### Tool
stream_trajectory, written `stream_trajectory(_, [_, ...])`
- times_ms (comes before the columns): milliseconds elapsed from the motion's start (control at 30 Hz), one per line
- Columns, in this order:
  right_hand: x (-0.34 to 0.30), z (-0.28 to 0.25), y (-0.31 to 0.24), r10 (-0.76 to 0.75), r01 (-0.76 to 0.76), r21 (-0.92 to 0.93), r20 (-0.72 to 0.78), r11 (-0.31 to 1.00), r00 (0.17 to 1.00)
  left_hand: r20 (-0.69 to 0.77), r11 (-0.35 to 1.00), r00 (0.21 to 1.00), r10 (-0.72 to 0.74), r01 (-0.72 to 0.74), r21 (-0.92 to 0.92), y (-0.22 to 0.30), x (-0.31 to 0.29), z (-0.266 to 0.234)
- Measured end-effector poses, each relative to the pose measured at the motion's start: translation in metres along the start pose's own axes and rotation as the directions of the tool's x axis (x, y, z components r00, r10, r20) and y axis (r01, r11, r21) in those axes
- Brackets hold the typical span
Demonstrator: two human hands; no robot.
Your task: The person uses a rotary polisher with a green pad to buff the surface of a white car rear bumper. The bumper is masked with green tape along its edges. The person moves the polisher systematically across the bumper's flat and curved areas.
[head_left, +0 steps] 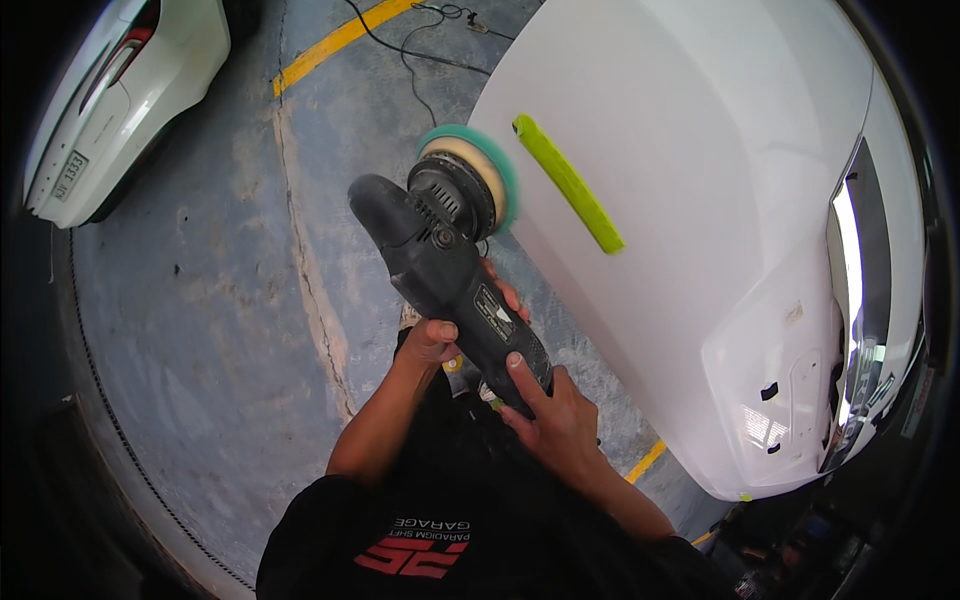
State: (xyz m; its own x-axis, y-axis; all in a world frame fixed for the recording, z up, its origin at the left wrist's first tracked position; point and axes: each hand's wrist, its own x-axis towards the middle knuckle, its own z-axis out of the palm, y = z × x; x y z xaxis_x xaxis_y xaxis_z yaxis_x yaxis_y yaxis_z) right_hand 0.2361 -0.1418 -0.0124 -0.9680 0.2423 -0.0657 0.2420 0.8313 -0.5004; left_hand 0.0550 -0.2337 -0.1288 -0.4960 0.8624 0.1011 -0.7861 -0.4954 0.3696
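Observation:
A black electric polisher (430,270) is held up in front of me, tilted, with its head toward the far left. The round backing plate carries a cream and green foam pad (510,185), whose face is turned to the right; its rim looks slightly blurred. My left hand (435,335) wraps round the polisher's middle from below, with fingertips showing on the far side. My right hand (560,415) grips the rear end, thumb on top. Beside the pad, apart from it as far as I can see, is a white car panel (680,200) bearing a yellow-green strip (570,185).
Another white car (150,110) stands at the far left. Dark cables (410,60) lie on the grey concrete floor (220,300), near a yellow line (335,45). A long crack runs down the floor. Chrome trim (850,300) edges the panel at the right.

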Motion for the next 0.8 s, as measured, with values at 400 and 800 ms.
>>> stream_trajectory(400, [-0.092, -0.007, 0.029, 0.054, -0.054, -0.061, -0.016, 0.997, 0.998, 0.073, 0.992, 0.991, -0.108, 0.112, -0.051, -0.057, -0.032, 0.044])
stream_trajectory(800, [-0.058, -0.008, 0.021, -0.006, 0.003, -0.044, -0.067, 0.999, 0.998, 0.14, 0.993, 0.987, -0.083, 0.094, -0.071, -0.034, -0.007, 0.033])
